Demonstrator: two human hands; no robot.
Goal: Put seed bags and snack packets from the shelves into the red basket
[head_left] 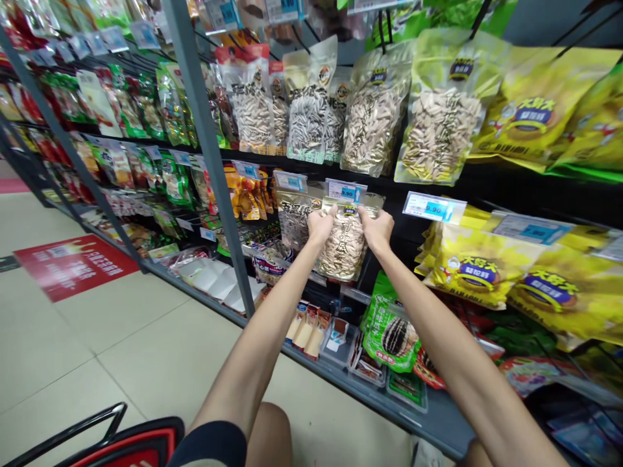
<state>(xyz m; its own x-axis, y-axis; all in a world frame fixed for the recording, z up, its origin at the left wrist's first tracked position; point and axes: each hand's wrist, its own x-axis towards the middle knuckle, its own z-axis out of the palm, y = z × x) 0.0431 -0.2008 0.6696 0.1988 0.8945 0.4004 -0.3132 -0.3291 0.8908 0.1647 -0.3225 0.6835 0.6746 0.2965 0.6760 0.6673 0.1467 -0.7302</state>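
Note:
Both arms reach forward to a clear bag of sunflower seeds (342, 243) in the lower hanging row of the shelf. My left hand (321, 226) grips the bag's upper left edge, thumb in front. On the upper right edge, my right hand (378, 228) is closed the same way. The bag is upright, and pale seeds show through its front. A price tag (345, 191) sits just above it. Left of my left hand hangs a similar bag of darker seeds (294, 220). Whether the held bag still hangs from its hook cannot be seen.
Larger seed bags (440, 117) hang in the row above. Yellow seed bags (470, 266) hang to the right. A green bag (392, 327) and plastic trays stand on the bottom shelf. A grey post (209, 143) rises at left. A red and black basket (131, 444) is at lower left.

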